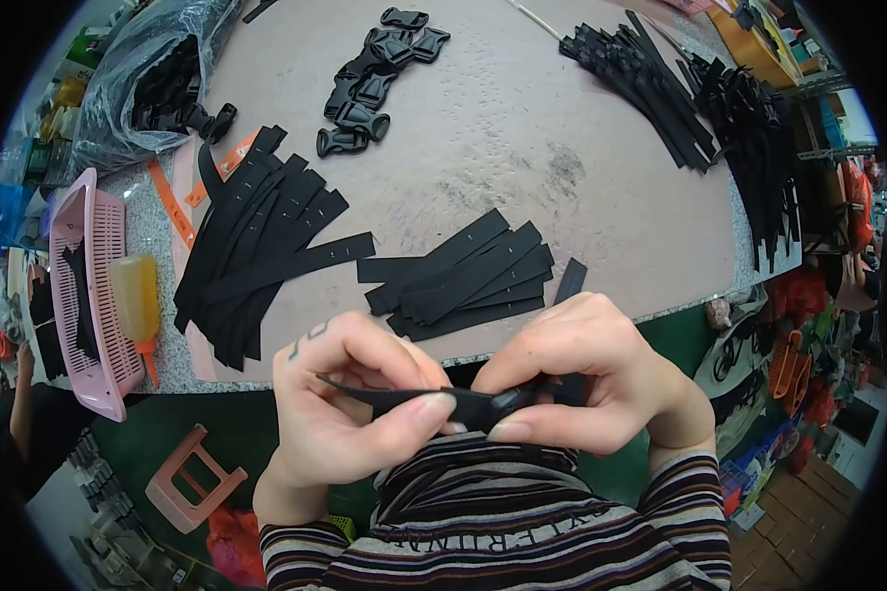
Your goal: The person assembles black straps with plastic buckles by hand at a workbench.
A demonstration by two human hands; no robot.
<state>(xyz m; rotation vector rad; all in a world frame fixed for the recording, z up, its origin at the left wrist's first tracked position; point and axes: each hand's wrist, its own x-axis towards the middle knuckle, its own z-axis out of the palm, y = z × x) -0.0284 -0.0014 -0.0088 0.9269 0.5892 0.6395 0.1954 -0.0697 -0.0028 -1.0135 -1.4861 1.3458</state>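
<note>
Close to my body, my left hand (340,404) pinches a black webbing strap (471,410) between thumb and fingers, its loose end sticking out to the left. My right hand (586,369) is closed on a small black plastic buckle (510,400) at the strap's other end. The strap meets the buckle there, but fingers partly hide how it is threaded. Just beyond my hands lies a fanned pile of cut black straps (473,276) at the table's front edge. A larger strap pile (256,236) is further left.
Several black buckles (370,89) lie in a cluster on the table (483,128). A clear plastic bag (133,94) holds more. Bundled straps (641,94) lie at the right. At the left edge are a pink basket (94,217) and a yellow bottle (136,295); below stands a pink stool (195,483).
</note>
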